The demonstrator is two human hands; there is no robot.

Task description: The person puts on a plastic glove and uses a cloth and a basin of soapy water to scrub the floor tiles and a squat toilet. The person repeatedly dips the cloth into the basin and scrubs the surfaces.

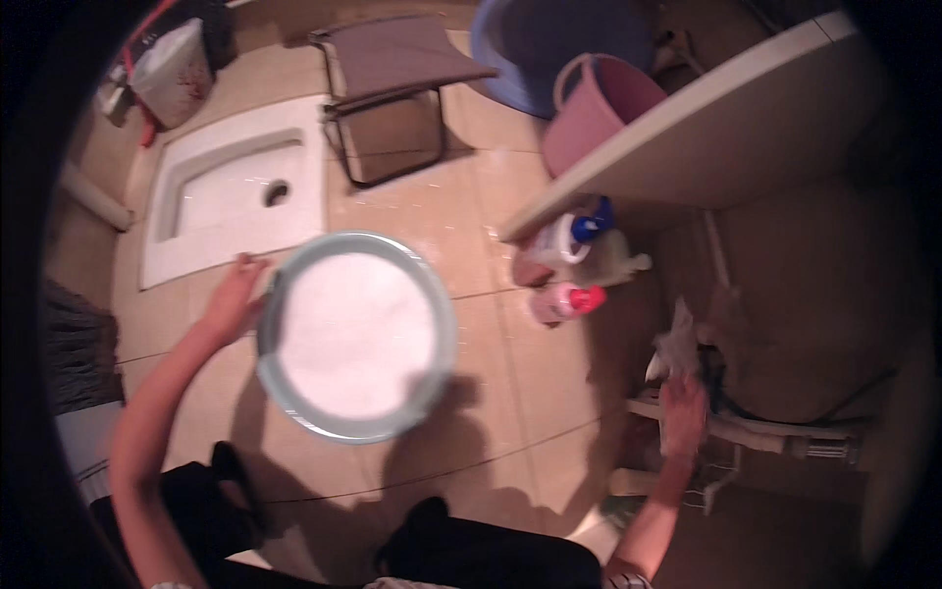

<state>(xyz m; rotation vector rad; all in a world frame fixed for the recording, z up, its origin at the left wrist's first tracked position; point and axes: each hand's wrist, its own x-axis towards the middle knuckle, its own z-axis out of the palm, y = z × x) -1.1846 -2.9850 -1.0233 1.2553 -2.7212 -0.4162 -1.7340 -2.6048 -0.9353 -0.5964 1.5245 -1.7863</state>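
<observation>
A round pale green plastic basin filled with white foam is on the tiled floor in front of me. My left hand is at the basin's left rim; whether its fingers grip the rim is not plain. Far to the right, my right hand reaches under a counter, touching or just beside a crumpled whitish plastic bag or cloth near a pipe. Its fingers are blurred, so a hold cannot be made out. Between basin and counter stand a white bottle with a blue top and a pink bottle with a red cap.
A white squat toilet is set in the floor at the upper left. Behind the basin stands a folding stool. A pink bucket, a large blue tub and a panel edge lie upper right. A waste bin stands far left.
</observation>
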